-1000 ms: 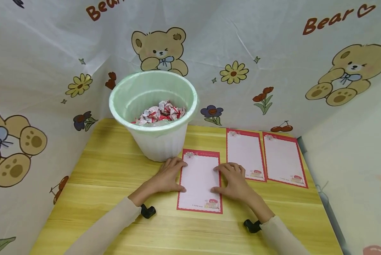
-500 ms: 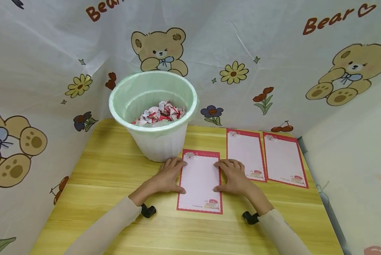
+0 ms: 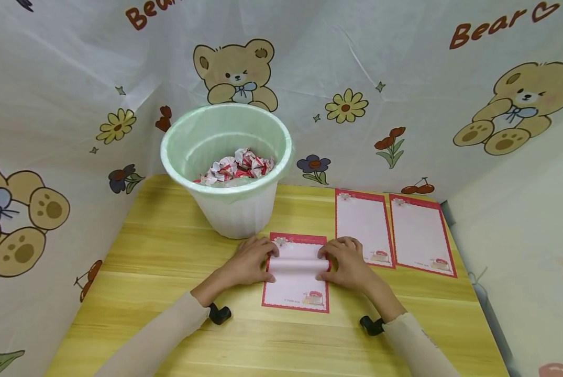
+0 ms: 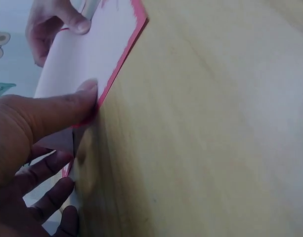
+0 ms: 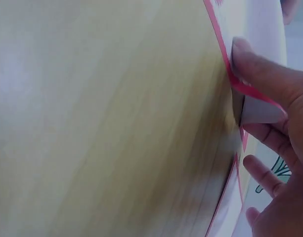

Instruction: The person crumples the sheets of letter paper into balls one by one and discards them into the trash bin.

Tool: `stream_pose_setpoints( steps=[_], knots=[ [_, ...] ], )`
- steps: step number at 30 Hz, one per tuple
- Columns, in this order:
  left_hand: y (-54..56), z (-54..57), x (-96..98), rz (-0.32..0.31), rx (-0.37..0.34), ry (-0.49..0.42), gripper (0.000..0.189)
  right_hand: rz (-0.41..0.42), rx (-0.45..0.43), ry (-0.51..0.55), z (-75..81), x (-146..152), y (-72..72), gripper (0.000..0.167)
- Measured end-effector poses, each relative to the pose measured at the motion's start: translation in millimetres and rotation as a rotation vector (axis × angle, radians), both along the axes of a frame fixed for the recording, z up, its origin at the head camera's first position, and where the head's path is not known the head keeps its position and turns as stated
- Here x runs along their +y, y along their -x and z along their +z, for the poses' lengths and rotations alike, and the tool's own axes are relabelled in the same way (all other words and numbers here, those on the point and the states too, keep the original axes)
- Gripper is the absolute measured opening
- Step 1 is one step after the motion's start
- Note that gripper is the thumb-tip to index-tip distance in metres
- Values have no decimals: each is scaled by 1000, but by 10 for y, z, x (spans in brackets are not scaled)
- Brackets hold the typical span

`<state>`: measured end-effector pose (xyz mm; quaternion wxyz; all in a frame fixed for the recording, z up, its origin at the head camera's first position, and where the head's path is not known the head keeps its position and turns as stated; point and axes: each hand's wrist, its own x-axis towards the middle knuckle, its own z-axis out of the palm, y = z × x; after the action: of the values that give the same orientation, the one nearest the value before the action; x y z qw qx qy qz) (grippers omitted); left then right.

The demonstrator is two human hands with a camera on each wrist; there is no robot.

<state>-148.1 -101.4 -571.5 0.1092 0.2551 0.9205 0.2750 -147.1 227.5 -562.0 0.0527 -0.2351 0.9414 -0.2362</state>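
Observation:
A white sheet of paper (image 3: 296, 288) with a red border lies in front of me, its middle bulging up in a ridge that runs from side to side. My left hand (image 3: 249, 262) pinches the raised part at the left edge between thumb and fingers. At the opposite edge, my right hand (image 3: 348, 262) pinches it the same way. In the left wrist view the thumb presses on the near slope of the sheet (image 4: 77, 61), with fingers behind the bulge. The right wrist view shows the curved red edge of the paper (image 5: 265, 111) lifted off the table between thumb and fingers.
A pale green bin (image 3: 234, 209) holding crumpled red and white paper (image 3: 236, 167) stands behind the left hand. Two matching sheets, a nearer one (image 3: 362, 225) and one farther right (image 3: 422, 235), lie flat on the wooden table (image 3: 168, 272). A bear-print cloth (image 3: 309, 63) hangs behind.
The sheet lay flat under both hands; now its middle is pushed up into a ridge and its top edge has slid toward me. Thumbs and fingers have drawn closer together.

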Motion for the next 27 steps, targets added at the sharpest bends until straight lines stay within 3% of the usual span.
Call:
stream_pose_setpoints(
  steps=[4, 8, 15, 20, 24, 27],
  knots=[
    [-4, -26, 27, 21, 20, -46, 23, 3, 30, 62, -33, -27, 11, 26],
    [-5, -60, 55, 48, 39, -70, 8, -13, 38, 100, -75, -55, 11, 17],
    [-1, -82, 52, 107, 25, -105, 6, -45, -7, 124, -100, -78, -30, 16],
    [-2, -13, 21, 162, 23, -176, 16, -41, -46, 187, -66, -64, -44, 14],
    [-12, 95, 3, 202, 19, -303, 15, -60, -116, 311, 0, -37, -47, 15],
    [-19, 174, 5, 215, -15, -421, 13, -86, -191, 474, 65, -15, -49, 12]
  ],
)
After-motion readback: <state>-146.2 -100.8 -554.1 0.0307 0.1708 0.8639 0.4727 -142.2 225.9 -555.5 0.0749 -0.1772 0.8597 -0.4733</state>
